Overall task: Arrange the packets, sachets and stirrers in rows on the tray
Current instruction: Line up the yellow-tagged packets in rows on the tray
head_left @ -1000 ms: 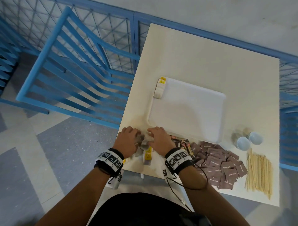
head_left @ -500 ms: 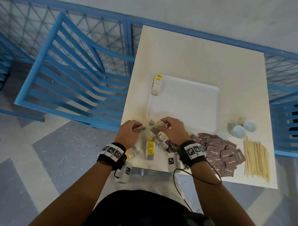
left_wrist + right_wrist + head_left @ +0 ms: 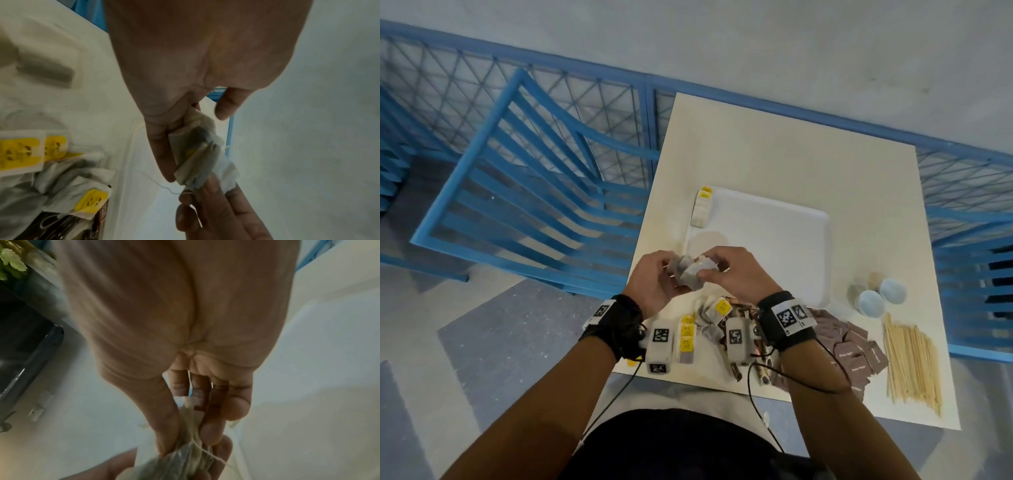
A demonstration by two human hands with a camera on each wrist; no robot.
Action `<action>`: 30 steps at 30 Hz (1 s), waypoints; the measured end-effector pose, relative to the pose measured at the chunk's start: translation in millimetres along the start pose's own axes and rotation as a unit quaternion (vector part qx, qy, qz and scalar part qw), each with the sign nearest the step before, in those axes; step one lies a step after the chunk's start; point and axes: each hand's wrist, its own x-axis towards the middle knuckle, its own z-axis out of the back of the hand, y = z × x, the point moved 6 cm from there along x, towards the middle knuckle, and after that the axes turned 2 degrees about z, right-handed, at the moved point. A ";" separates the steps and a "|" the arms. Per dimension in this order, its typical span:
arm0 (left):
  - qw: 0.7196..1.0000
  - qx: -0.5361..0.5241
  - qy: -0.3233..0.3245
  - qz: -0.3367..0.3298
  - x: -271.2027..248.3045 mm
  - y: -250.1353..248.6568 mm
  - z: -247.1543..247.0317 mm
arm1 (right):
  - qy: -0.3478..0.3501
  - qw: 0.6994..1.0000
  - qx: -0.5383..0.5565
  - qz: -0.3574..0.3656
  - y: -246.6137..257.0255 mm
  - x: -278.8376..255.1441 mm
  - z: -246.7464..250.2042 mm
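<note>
Step in hand, by judgement: squaring up a small bunch of tea bags (image 3: 690, 270) before laying them on the tray (image 3: 774, 246).

- Left hand (image 3: 654, 286): raised above the near left corner of the tray, fingers (image 3: 162, 155) curled, grip clamped on the left end of the bunch.
- Tea bags: held in the air between both hands, touching neither counter (image 3: 774, 150) nor tray. A loose thread (image 3: 162, 186) trailing from the bunch in the left wrist view.
- Right hand (image 3: 736, 277): thumb and fingers (image 3: 209, 433) pinching the right end of the same bunch, grip clamped.

Next move, by judgement: carry forward to the tray's far left corner and set down in line with the stack of tea bags (image 3: 702, 207) already lying there; keep the thread from snagging.

Still to arrange, along the near edge of the counter, left to right:
- loose tea bags with yellow tags (image 3: 717, 310);
- brown sachets (image 3: 854, 346);
- wooden stirrers (image 3: 911, 363), near the right corner;
- two pale blue cups (image 3: 871, 301), just beyond the stirrers.

Surface and room: cream counter, white tray near its middle. Blue chair (image 3: 517, 192) at the left edge. Blue mesh railing (image 3: 585, 99) along the far side. Grey patterned floor (image 3: 482, 342) below.
</note>
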 end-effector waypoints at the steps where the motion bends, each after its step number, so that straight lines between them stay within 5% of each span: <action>1: 1.000 0.007 0.003 -0.004 -1.1 -0.7 -3.3 | 0.006 1.000 -0.005 0.002 1.6 1.3 3.5; 10: 0.996 0.053 0.063 -0.031 -7.5 -3.0 -45.9 | -0.027 0.999 0.030 0.022 -0.7 19.3 38.4; 19: 0.997 0.013 0.001 -0.072 6.9 -7.9 -55.7 | -0.110 0.991 0.058 0.043 -8.8 23.7 55.1; 30: 0.995 0.034 -0.022 -0.090 4.9 -3.9 -63.1 | -0.066 0.991 0.036 0.107 -0.5 24.4 55.7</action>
